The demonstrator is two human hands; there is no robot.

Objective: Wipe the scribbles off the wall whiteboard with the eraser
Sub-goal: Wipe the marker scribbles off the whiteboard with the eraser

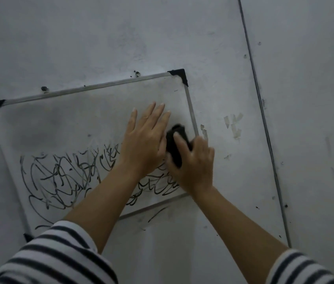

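Note:
A metal-framed whiteboard (76,124) with black corner caps hangs tilted on a grey wall. Black scribbles (59,177) cover its lower half; the upper half is smudged grey with no lines. My right hand (192,165) grips a black eraser (175,144) and presses it on the board near the right frame edge. My left hand (143,140) lies flat on the board just left of the eraser, fingers spread and pointing up, holding nothing. Both forearms cross the lower right part of the board and hide some scribbles.
A thin vertical pipe or cable (264,119) runs down the wall right of the board. Torn tape scraps (233,124) stick to the wall beside the frame. A stray black stroke (158,214) marks the wall below the board. Striped sleeves fill the bottom corners.

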